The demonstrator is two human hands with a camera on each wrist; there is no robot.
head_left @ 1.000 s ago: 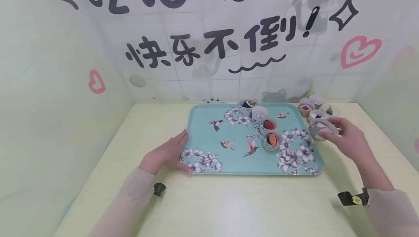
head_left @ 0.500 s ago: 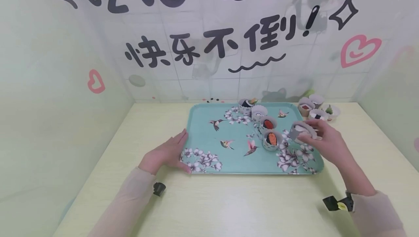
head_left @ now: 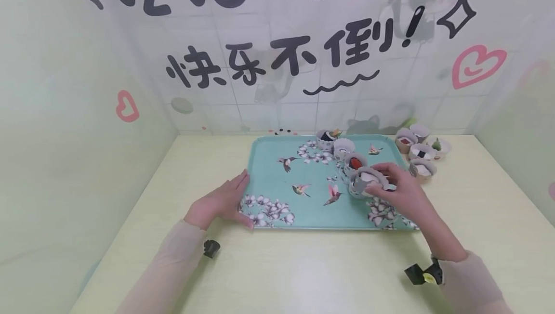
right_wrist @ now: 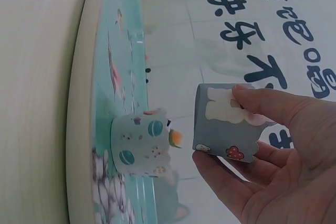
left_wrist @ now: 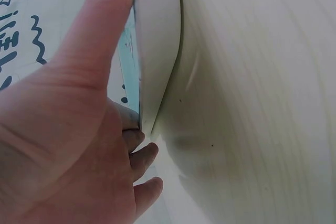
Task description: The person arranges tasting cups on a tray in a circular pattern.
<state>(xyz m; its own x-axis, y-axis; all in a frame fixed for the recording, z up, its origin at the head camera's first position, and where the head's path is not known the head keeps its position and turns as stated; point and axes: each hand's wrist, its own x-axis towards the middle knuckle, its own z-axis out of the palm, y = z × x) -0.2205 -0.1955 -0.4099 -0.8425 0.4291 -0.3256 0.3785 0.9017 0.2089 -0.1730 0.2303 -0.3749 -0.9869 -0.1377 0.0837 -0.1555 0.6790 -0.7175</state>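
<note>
My right hand [head_left: 405,191] holds a grey-blue paper baking cup [right_wrist: 218,129] with bear and mushroom prints, thumb on one side and fingers on the other. Something whitish lies inside it. In the right wrist view it is raised above the turquoise tray [head_left: 269,172], apart from a pale dotted paper cup [right_wrist: 137,148] standing there. From the head it overlaps the nearest cup of a diagonal row. Behind are a cup with a red topping [head_left: 355,163], a paler cup [head_left: 343,149] and one with dark contents [head_left: 324,141]. My left hand [head_left: 221,203] rests along the tray's left edge, thumb by the front corner.
Several more filled paper cups [head_left: 421,168] stand on the pale wooden table [head_left: 303,270] beyond the tray's right edge, towards the back. A tiled-print wall [head_left: 260,116] with lettering closes off the rear; side walls stand left and right.
My right hand has carried the held cup leftwards from the group beside the tray to over the nearest cup in the row. My left hand has stayed in place.
</note>
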